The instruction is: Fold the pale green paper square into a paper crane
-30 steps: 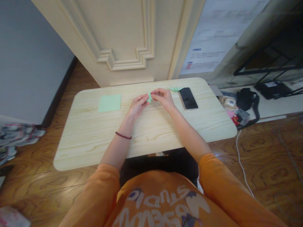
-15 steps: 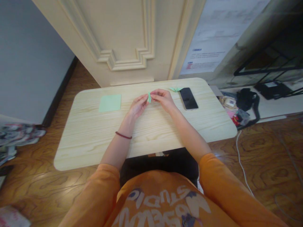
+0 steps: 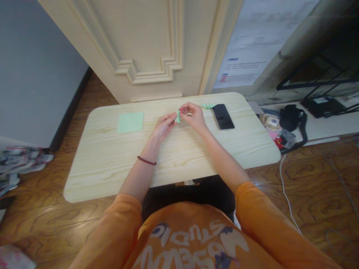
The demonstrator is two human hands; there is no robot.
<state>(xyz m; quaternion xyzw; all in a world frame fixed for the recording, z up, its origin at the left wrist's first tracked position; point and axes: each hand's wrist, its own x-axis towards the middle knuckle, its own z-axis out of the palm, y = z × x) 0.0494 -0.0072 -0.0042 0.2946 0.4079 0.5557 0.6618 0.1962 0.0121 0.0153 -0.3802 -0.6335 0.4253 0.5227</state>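
A small piece of folded green paper [image 3: 178, 116] is held upright above the middle of the table, between my two hands. My left hand [image 3: 165, 125] pinches its left side with thumb and fingers. From the right, my right hand [image 3: 194, 115] grips its other side between thumb and curled fingers. Part of the paper is hidden behind the fingertips. Beyond my right hand lies a folded green paper figure with pointed ends [image 3: 207, 106], touching or nearly touching a phone [image 3: 223, 117]. A flat stack or sheet of light green square paper [image 3: 130, 122] rests to the left.
The pale wooden table [image 3: 106, 164] has rounded corners and stands against a cream panelled door [image 3: 148, 45]. At right, a low shelf [image 3: 322, 129] carries bags and small items. A white cable [image 3: 287, 198] runs over the wooden floor.
The folded paper has turned slightly between my fingers and shows a broader face. My right fingers have shifted a little on it. The other things on the table have stayed put.
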